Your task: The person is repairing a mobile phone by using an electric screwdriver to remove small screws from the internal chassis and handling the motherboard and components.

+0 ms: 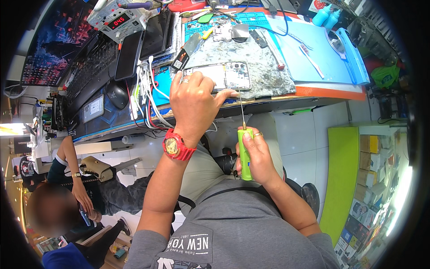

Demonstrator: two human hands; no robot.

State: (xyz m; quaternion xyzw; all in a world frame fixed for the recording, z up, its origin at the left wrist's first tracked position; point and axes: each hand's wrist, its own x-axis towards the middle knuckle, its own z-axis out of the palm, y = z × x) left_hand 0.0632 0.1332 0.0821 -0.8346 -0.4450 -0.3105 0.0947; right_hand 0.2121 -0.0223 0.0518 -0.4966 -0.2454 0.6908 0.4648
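An opened smartphone (238, 75) lies on the stained work mat, its inner board and camera lenses showing at the right end. Over its left part reaches my left hand (192, 96), a red watch on the wrist; the fingers curl across the phone and the thumb rests along its near edge, steadying it. In my right hand (257, 157) is a green electric screwdriver (245, 159), held upright with its long thin bit pointing away from me. The bit's tip reaches the phone's near edge; whether it touches a screw is too small to tell.
Left of the phone are a bundle of white cables (145, 96), a dark phone (128, 60), a mouse (117, 94) and a power supply (118, 22). Phone parts (224, 32) lie beyond it. A brush (311, 62) rests on the blue mat (295, 45). A seated person (85, 193) is at left.
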